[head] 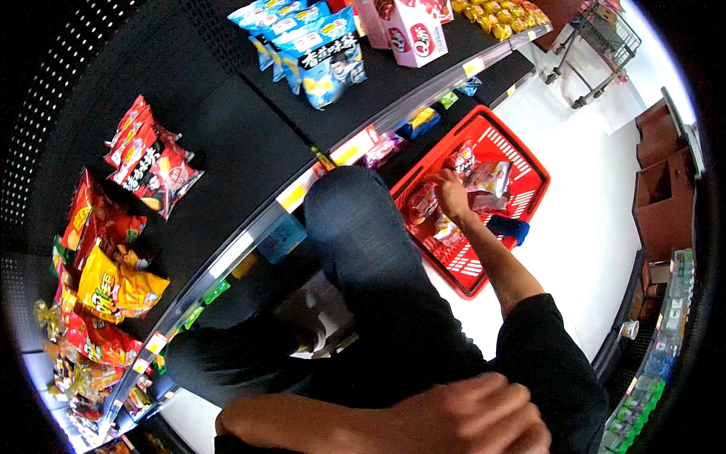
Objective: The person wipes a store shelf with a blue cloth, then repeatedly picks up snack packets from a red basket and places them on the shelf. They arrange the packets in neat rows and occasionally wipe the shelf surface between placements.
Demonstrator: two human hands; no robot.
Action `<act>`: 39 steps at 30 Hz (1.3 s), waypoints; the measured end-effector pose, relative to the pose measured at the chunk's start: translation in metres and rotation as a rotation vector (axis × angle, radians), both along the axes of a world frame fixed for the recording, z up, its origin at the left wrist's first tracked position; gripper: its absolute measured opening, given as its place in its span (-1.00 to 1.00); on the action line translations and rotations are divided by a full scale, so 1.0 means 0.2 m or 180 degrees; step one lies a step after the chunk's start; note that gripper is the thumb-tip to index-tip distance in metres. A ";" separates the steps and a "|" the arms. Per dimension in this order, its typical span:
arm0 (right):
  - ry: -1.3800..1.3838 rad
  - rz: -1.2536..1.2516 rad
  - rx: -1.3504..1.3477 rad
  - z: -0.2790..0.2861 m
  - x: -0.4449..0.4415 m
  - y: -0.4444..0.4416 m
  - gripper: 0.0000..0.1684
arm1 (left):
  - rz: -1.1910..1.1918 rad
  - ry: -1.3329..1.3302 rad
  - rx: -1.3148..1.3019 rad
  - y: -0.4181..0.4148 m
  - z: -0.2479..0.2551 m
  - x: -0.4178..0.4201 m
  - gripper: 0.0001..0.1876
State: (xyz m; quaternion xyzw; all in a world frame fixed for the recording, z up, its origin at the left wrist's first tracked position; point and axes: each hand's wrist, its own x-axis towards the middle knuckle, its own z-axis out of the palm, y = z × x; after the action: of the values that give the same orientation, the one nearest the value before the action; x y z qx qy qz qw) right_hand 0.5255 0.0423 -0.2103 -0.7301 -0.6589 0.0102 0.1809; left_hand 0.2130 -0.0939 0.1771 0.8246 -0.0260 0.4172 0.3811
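Note:
My right hand [452,196] is down inside a red plastic shopping basket [524,153] on the floor. Its fingers bend down at a red snack bag [422,205]; whether they grip it is hidden. Beside that hand lie another red bag [464,160] and a pink-and-white bag [491,177]. The basket's handle carries a blue grip [509,228]. Across the front of my body, at the bottom of the view, my left hand [488,414] is curled with its back towards me, slightly blurred, and no held thing shows.
My bent knee [363,227] is against the black shelf's price rail [227,258]. On the shelf stand red snack bags [153,164], blue snack bags [317,57], a yellow bag [116,286] and a pink box [417,34]. A shopping cart [601,51] and shelved bottles [672,335] are beyond.

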 end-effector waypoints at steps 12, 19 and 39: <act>-0.0531 0.0459 -0.0574 -0.14 0.22 -0.01 -0.69 | 0.0860 0.1468 -0.0880 0.24 -0.34 -0.34 -0.95; 0.0190 0.0042 -0.0098 0.37 0.30 -0.27 -0.73 | 0.1272 0.1528 -0.1328 0.30 -0.39 -0.43 -0.87; 0.1233 0.1117 0.1597 1.97 -0.58 -0.08 -0.93 | 0.2540 0.0372 0.0306 0.65 -0.09 -0.56 -0.20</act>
State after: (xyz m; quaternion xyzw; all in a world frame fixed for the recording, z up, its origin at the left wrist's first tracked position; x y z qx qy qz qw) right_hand 0.4094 0.0254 0.1835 -0.5233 -0.7096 0.0171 0.4715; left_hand 0.1010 0.0364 0.1590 0.8093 0.2983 0.4830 0.1511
